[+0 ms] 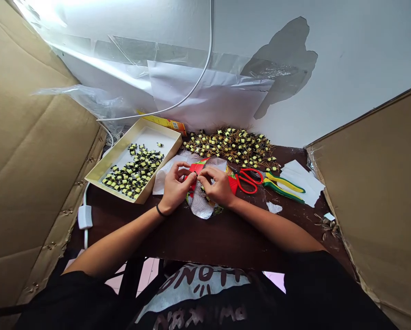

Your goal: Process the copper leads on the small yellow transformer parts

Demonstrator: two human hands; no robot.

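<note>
My left hand [176,187] and my right hand [216,184] meet over the middle of the table, fingertips almost touching. Between them they pinch a small dark component [196,173], mostly covered by the fingers. Under the hands lie a red packet [233,184] and a silvery foil piece [202,211]. To the left, a shallow cream box [172,153] holds many small yellow-and-black coils [136,172]. Behind the hands is a heap of similar coils with thin copper-coloured wire ends [232,144].
Red-handled scissors [249,179] and green-and-yellow pliers [283,187] lie to the right, by white paper [301,181]. Cardboard walls [377,183] flank the table. A white cable [205,68] hangs at the back; its inline switch [84,217] is at left.
</note>
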